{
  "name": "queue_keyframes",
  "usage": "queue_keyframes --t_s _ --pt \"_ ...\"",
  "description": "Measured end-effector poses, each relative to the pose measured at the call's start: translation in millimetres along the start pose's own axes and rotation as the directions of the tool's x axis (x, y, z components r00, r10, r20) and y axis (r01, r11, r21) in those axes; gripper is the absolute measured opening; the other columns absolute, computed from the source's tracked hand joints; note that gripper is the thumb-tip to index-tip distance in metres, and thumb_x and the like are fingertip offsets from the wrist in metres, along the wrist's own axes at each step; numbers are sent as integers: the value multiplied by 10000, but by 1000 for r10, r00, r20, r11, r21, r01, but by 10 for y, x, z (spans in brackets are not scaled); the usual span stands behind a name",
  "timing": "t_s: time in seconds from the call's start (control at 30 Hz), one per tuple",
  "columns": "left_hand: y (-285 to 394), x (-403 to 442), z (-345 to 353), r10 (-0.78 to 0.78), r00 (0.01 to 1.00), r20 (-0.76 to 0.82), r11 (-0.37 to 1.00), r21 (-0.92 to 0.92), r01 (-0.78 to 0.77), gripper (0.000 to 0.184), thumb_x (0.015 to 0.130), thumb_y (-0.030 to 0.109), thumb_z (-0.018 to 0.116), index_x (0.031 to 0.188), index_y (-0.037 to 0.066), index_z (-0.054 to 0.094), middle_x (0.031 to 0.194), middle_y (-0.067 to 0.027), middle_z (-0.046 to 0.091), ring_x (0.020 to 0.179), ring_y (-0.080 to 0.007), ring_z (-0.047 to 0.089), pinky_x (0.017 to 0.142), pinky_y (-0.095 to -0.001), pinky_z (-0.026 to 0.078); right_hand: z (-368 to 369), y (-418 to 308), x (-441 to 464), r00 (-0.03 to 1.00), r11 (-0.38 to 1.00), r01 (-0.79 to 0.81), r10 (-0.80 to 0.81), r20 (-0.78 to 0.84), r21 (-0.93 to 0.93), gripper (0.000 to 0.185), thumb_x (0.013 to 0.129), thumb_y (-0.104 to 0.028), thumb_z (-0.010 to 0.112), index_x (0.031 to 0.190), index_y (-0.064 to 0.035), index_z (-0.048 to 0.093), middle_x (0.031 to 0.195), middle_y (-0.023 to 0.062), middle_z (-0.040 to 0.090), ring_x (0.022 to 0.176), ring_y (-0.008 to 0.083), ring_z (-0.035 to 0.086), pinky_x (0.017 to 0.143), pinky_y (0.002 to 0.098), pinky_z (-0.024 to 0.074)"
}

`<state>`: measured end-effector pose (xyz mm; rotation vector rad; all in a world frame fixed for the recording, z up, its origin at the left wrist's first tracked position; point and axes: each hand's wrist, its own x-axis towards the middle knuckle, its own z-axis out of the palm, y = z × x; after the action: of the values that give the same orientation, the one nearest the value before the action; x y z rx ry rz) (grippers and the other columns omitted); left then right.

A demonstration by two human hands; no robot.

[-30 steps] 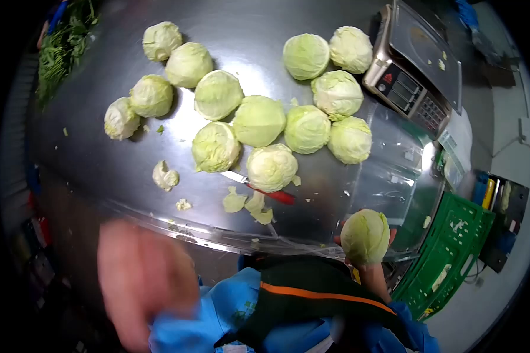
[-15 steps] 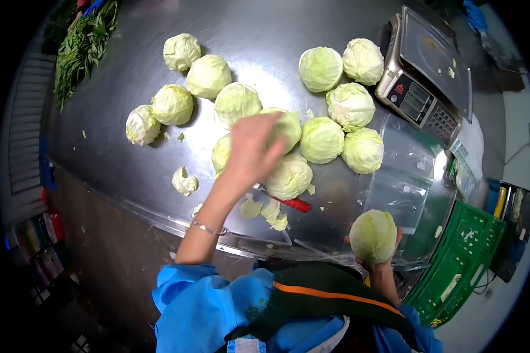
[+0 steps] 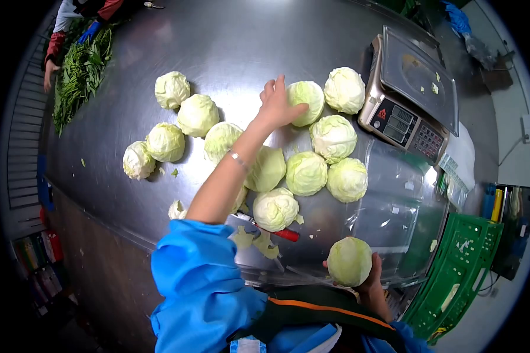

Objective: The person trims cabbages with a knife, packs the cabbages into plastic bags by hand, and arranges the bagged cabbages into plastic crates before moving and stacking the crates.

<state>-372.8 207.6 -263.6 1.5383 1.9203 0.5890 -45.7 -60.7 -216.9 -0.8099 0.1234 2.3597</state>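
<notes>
A pale green cabbage [image 3: 349,262] rests in my right hand [image 3: 375,275], whose fingers curl around its side near the table's front edge. My left hand [image 3: 280,106] reaches far over the table with its fingers apart and nothing in them. Its thumb side is right beside another cabbage [image 3: 308,103]; whether it touches is unclear. Below my left forearm, which partly covers some heads, lie a loose-leaved cabbage [image 3: 266,169] and a whiter cabbage [image 3: 275,209]. A knife with a red handle [image 3: 285,234] lies by the whiter one, its blade partly hidden.
Several more cabbages [image 3: 198,115] stand on the metal table [image 3: 241,53]. A scale [image 3: 415,88] is at the right, with clear plastic bags [image 3: 388,212] in front and a green crate [image 3: 462,265] beside. Another person's hand [image 3: 51,73] is near leafy greens [image 3: 85,73]. Leaf scraps [image 3: 266,245] litter the front.
My left hand has moved away from the middle cabbages to the far cabbage near the scale. The view has shifted, and my right hand still holds its cabbage.
</notes>
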Motion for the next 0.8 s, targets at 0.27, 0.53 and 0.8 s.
queue_keyframes --t_s 0.27,0.53,0.8 --pt "87 -75 117 -13 999 49 1000 2 13 1128 668 569 687 1436 35 58 1417 -322 152 1316 -448 180 1042 -555 229 -56 -78 34 997 991 34 -43 -61 -130 856 714 -627 601 1367 -163 299 1281 190 420 1151 508 422 707 609 524" --pt "-1430 -386 -1784 -161 744 -648 978 -3 210 413 825 284 628 1159 48 569 1002 -157 611 918 -249 578 796 -346 467 -131 -110 49 984 968 82 -117 -136 -236 871 730 -701 474 1352 -108 328 1263 196 448 1119 507 450 607 593 532" --pt "-1206 -1953 -1319 -255 930 266 933 -184 309 932 703 434 747 1388 14 276 1276 -263 465 1161 -363 481 970 -414 402 95 66 249 965 988 35 -74 -251 -153 885 735 -702 453 1363 -93 321 1280 211 443 1154 523 410 727 600 506"
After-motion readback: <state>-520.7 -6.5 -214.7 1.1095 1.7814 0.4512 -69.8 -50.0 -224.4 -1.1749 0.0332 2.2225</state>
